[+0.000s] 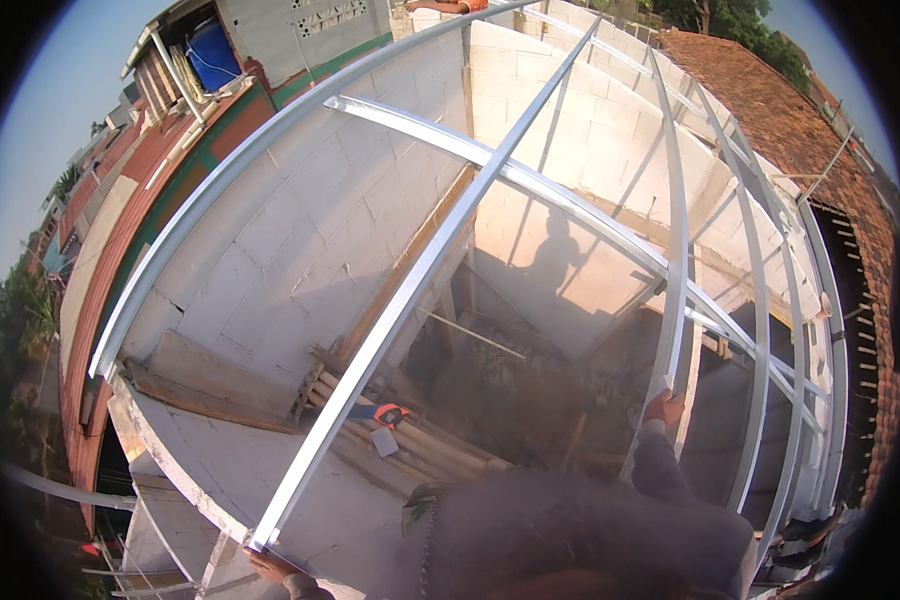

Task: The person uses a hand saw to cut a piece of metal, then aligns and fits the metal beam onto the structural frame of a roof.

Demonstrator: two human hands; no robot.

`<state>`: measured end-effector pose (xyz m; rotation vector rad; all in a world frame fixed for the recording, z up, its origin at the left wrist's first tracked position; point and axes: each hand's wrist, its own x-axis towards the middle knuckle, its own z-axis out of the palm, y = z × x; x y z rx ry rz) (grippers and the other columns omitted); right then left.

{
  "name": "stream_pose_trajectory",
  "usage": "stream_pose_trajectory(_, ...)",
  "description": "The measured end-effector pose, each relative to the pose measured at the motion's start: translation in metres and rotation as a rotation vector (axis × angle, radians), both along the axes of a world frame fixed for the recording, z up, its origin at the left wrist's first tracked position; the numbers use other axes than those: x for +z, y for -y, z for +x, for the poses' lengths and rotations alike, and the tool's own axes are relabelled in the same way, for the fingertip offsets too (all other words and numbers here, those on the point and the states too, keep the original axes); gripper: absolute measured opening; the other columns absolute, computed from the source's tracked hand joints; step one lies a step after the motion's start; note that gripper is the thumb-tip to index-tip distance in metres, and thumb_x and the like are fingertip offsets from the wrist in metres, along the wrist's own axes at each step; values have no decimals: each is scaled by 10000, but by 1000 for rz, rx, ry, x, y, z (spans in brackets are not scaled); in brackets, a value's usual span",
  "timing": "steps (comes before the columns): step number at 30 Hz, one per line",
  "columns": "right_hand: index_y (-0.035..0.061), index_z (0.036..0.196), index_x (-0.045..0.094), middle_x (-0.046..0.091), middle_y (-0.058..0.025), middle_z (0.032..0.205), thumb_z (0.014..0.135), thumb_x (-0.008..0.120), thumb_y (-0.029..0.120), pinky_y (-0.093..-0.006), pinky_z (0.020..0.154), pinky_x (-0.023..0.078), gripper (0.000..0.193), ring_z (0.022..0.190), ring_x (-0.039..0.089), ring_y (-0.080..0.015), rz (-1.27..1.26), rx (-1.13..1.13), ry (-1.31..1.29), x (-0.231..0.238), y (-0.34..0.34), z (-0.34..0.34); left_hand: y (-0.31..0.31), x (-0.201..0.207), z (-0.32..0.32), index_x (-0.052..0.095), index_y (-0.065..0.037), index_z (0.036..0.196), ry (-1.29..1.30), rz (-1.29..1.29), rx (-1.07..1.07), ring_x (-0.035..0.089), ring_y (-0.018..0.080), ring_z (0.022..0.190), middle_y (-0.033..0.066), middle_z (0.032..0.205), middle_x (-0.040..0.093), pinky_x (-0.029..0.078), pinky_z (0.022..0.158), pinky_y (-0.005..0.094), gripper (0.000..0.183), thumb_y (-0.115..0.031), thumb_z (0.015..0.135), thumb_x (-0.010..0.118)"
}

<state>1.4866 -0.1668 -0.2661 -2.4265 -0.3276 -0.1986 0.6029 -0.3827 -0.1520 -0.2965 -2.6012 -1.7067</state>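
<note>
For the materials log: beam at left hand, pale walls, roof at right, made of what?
Beam: metal, likely galvanised steel or aluminium; silvery sheen.
Pale walls: probably concrete block, bare, matte; joints show.
Roof: seemingly matte clay tiles; orange-brown, overlapping rows.

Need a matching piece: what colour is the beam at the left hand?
The beam is silvery grey, showing best in the head view.

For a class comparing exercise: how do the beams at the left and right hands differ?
In the picture, the left beam slants from lower left to upper right; the right beam stands more upright. The left hand is at the left beam's near end; the right hand is partway along the right beam. The left beam looks brighter than the right beam. Both are long, silvery and cross the same bar.
</note>
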Motion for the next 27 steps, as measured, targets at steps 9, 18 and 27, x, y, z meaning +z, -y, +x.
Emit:
stream_pose_trajectory(9, -78, 1091, 655, 675, -316, 1102, 955, 585, 283, -548, 954, 486, 392, 1036, 652, -464, 178, 144, -31, 21, -8, -7, -38, 73, 40, 512, 153, 1412, -115, 18, 328, 541, 442, 1351, 354, 1434, 524, 444, 1131, 553, 902, -668, 1041, 522)
stream_pose_trajectory(18, -83, 1142, 655, 627, -329, 1216, 942, 583, 333, -555, 1016, 443, 467, 1113, 595, -482, 137, 200, -61, -10, 4, 6, -174, 243, 195, 571, 10, 1075, -556, 393, -1119, 631, 243, 979, 122, 978, 569, 530, 944, 411, 389, -377, 1070, 608)
stream_pose_trajectory(27, -78, 1173, 671, 627, -337, 1211, 925, 604, 328, -549, 1035, 441, 480, 1158, 575, -487, 67, 188, 51, 5, 4, -15, -252, 29, 282, 692, 11, 1120, 350, -700, -1731, 712, 266, 973, 154, 1031, 741, 548, 886, 385, 349, -322, 1018, 703)
